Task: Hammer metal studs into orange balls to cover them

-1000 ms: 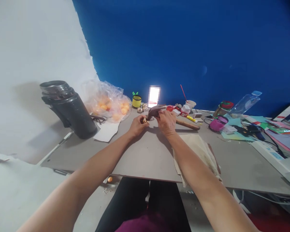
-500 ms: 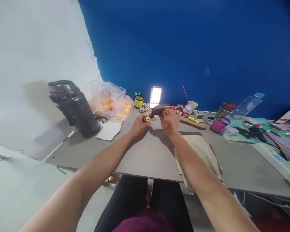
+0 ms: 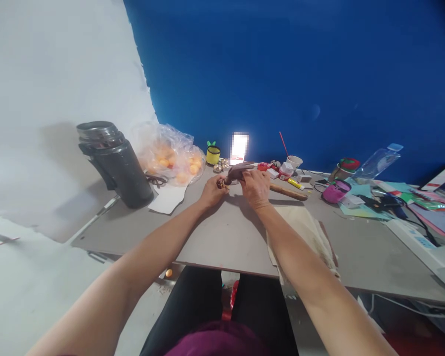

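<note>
Table (image 3: pixel 226 242): grey, against blue wall (image 3: pixel 267 74)
Hammer (image 3: pixel 282 189): over table, head left, handle angled right, slightly nearward
Right grip (image 3: pixel 257 188): closed round hammer
Left grip (image 3: pixel 211 192): pinching gold piece (image 3: pixel 221 184) beside head

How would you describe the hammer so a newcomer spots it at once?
Find the blue wall, then the grey table before it. Toward its far side, the right hand grips the hammer. Its dark head and long brown handle set it apart from the small golden object in the left hand.
</note>
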Demonstrator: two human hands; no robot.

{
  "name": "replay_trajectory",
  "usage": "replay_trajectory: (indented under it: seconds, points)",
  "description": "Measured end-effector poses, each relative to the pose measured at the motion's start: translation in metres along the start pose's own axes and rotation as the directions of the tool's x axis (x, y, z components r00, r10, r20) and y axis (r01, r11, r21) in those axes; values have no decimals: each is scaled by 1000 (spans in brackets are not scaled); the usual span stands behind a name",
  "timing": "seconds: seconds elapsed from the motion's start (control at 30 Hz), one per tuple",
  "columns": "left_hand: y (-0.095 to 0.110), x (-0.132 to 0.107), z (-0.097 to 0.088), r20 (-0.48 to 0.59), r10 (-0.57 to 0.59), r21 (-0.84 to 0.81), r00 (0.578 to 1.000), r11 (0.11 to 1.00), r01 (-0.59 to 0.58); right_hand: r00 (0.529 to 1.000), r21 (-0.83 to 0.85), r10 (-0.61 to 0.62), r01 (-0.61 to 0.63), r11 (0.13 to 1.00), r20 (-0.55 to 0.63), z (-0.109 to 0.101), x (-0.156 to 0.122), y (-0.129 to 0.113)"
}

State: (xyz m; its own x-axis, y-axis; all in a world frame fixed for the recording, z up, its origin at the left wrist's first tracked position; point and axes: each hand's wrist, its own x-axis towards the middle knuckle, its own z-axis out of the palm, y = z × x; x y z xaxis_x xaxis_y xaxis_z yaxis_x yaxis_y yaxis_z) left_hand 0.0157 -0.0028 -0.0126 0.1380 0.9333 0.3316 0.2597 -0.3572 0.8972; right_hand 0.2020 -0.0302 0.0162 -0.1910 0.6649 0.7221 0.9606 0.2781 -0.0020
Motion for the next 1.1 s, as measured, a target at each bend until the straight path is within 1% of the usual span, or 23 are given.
replay_trajectory:
  seconds: [0.03, 0.1, 0.17, 0.23, 0.37, 0.43, 0.57, 0.67, 0.73, 0.83, 0.9, 1.0, 1.03, 1.1]
  points:
    - [0, 0, 0, 13, -4, 9, 1000, 1000, 4, 1000, 0, -28, 28, 1000, -6, 3, 0, 0]
    - [1, -1, 1, 10, -12, 36, 1000, 999, 12, 997, -13, -49, 48, 999, -57, 6, 0, 2]
    - [2, -2, 1, 5, -20, 44, 1000, 999, 20, 991, -33, -35, 31, 999, -128, 8, 0, 5]
    - [1, -2, 1, 5, -21, 53, 1000, 998, 21, 986, -43, -27, 20, 999, -167, 10, 0, 7]
    - [0, -1, 1, 2, -31, 103, 1000, 994, 31, 989, -20, -82, 80, 997, -119, 13, -1, 7]
    - [1, -1, 1, -5, -21, 114, 1000, 993, 21, 989, -13, -81, 80, 997, -120, 13, -1, 7]
    - [5, -2, 1, 33, -23, 90, 999, 996, 20, 985, -21, -35, 32, 999, -171, 12, -1, 7]
    - [7, -4, 1, 60, -23, 68, 998, 997, 19, 988, 0, -82, 83, 997, -134, 13, -3, 6]
    - [9, -4, 0, 64, -21, 49, 998, 999, 18, 987, 11, -100, 102, 995, -129, 14, -3, 7]
    - [11, -3, -1, 52, -9, 49, 999, 999, 6, 982, 6, -53, 55, 998, -184, 13, -2, 10]
    - [11, -3, -1, 46, -5, 67, 999, 998, 2, 983, 2, -36, 37, 999, -178, 13, -2, 11]
    - [11, -3, -1, 39, -7, 97, 999, 995, 4, 990, 9, -91, 93, 996, -107, 15, -2, 10]
    - [11, -3, -1, 37, -9, 99, 999, 995, 5, 989, 12, -109, 111, 994, -100, 15, -3, 9]
    - [12, -3, -2, 33, -10, 94, 999, 996, 7, 985, 10, -109, 111, 994, -130, 15, -2, 9]
